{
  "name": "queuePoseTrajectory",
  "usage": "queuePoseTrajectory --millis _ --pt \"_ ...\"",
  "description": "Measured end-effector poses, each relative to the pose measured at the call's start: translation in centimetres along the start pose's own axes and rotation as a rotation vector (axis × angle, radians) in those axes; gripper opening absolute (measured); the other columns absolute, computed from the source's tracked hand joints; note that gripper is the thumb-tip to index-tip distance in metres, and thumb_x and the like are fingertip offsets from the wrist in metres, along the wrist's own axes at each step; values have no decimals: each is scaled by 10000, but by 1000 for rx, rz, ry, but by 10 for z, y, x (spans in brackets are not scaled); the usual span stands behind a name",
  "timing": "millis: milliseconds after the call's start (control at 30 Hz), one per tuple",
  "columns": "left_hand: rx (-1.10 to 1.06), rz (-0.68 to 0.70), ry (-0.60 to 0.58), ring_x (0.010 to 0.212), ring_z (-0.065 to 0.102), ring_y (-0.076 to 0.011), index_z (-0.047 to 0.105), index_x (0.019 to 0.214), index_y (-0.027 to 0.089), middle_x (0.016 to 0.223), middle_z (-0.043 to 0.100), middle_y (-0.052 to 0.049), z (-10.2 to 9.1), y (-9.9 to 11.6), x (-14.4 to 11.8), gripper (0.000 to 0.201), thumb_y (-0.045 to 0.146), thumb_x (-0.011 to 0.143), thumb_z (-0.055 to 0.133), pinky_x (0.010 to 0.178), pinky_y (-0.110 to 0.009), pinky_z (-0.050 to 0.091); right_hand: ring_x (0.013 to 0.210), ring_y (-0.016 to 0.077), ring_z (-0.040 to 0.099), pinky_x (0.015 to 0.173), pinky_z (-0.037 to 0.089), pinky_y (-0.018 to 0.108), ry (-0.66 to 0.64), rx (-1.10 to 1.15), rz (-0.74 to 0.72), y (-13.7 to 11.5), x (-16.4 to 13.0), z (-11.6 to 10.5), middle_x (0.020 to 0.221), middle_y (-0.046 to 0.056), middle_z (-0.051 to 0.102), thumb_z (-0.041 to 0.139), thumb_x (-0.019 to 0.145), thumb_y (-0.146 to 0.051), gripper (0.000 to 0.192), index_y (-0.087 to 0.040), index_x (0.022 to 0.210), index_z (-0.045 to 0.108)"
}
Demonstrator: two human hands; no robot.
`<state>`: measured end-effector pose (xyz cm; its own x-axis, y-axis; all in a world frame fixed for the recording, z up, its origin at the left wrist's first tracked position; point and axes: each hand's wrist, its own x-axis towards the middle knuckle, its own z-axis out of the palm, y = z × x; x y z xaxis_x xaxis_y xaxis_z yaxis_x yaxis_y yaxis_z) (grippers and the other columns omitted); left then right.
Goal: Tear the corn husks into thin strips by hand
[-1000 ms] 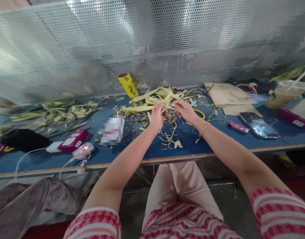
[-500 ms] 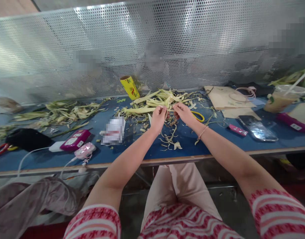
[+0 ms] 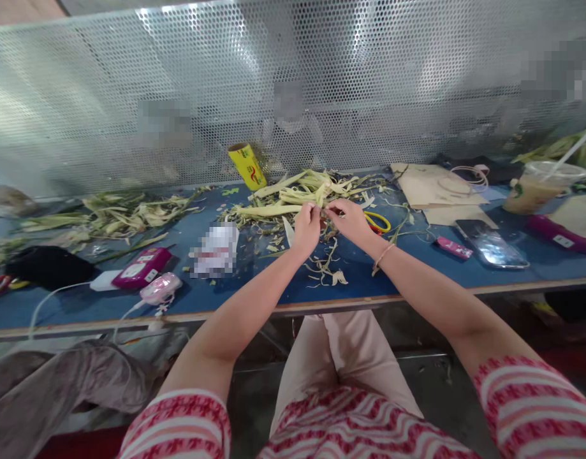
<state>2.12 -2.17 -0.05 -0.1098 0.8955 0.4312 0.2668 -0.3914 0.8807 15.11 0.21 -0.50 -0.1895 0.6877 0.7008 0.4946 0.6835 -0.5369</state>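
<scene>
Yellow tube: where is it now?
In the head view, the yellow tube is left of centre, near the mesh screen, at the back-left of the leaf pile.

Matt leaves (image 3: 268, 210), shiny metal screen (image 3: 201, 83)

No word or number can be read. The yellow tube (image 3: 249, 169) on the far side carries dark print and a red swirl, too small to decipher. Labels on the left purple box (image 3: 143, 268) and right purple box (image 3: 563, 234) are illegible; the white packet (image 3: 215, 250), left of centre, is pixelated.
</scene>
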Motion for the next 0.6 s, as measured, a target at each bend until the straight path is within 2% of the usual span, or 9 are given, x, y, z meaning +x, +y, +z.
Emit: queuePoseTrajectory --millis 100,200,367,600 --pt "130 43 57 550 531 -130 439 761 212 606 523 26 1 -4 1 190 284 936 448 613 -272 417 642 142 498 655 396 268 20 4 -7 -5 -2 5 678 24 589 528 848 -279 180 -188 697 569" --pt "209 116 110 608 521 -137 421 755 214 656 524 14 2 -6 3 178 243 927 457 647 -279 403 601 133 462 624 374 264 38 49 53 -11 -3 7 620 -3 529 510 854 -285 198 -198 676 511" --pt "213 132 54 589 475 -134 375 717 221 621 471 30 3 -3 0 215 201 904 480 625 -275 364 561 116 434 612 354 259 64 150 180 -14 -2 4 589 -37 472 492 856 -247 174 -205 689 463" --pt "149 129 36 546 435 -119 396 717 215 577 438 44 5 -4 -2 209 224 904 489 607 -271 368 548 110 386 577 322 258 108 224 210 -8 -1 7 574 -54 409 503 863 -290 169 -209 718 474"
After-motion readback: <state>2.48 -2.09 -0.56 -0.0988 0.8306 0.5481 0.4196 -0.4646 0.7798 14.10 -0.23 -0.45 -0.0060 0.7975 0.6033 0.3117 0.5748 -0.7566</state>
